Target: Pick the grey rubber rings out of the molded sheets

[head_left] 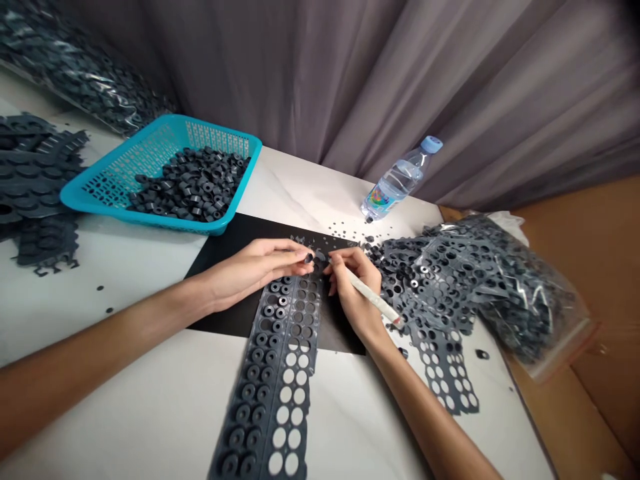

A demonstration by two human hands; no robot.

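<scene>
Between its thumb and fingers, my left hand point(273, 260) pinches a small dark rubber ring point(309, 257) above the black mat point(220, 293). My right hand point(357, 283) is closed around a white pen-like tool point(373, 298); its tip is hard to make out near the fingers. Below both hands runs a long grey rubber sheet point(270, 380). Thick rings still sit in its left columns, while its right columns are punched-through holes. Small scraps point(320, 255) lie on the mat just beyond my fingers.
A turquoise basket point(220, 229) of loose rings stands back left, by stacked sheets point(40, 173) and a filled plastic bag point(95, 73). A water bottle point(395, 183) stands behind. Punched sheets point(440, 273) and another filled bag point(535, 307) are at the right.
</scene>
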